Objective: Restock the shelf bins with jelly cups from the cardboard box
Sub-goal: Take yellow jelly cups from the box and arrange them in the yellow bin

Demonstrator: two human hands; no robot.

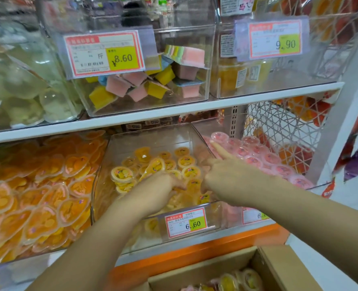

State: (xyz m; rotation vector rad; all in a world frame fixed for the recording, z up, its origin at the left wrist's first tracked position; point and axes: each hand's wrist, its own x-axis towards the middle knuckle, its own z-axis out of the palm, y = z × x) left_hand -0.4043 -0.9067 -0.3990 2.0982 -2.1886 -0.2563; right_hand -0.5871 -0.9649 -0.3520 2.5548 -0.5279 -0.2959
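Lying beneath hands, yellow jelly cups, clear bin

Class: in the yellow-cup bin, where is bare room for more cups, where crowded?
Bare floor lies between the yellow cups and the bin's back wall. The front is crowded under the left hand and right hand; the orange bin and pink bin beside it are full.

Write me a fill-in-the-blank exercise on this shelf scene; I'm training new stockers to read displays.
The left hand and right hand reach into the middle bin, which holds ____ jelly cups.
Its price tag reads ____.
The round cups in the bin to the right are ____.
The heart-shaped jellies on the left are ____.
Missing: yellow; 6.60; pink; orange.
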